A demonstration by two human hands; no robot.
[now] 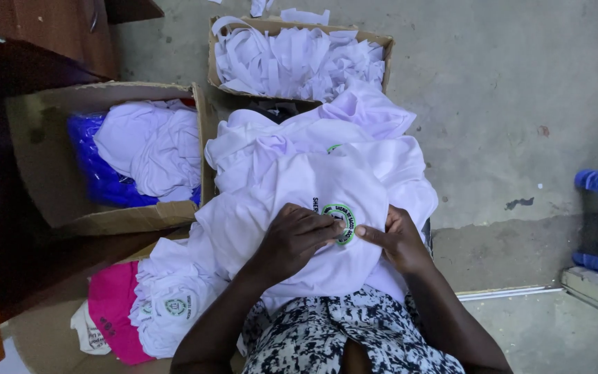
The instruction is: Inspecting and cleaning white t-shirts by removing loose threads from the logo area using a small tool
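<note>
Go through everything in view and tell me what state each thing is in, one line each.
left hand: fingers pressing the white shirt's round badge
right hand: pinching the shirt beside the badge
white shirt: draped over the lap, badge up
far box: open, full of white strips
near box: open, holding white cloth

Black-and-white mottled garment (327, 339), bare forearms

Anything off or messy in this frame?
Minor mess only. White strips overfill the far box, and a few lie on the floor behind it. The floor has a dark stain. Both hands, left and right, pinch the white shirt at its round badge. No damage shows.
</note>
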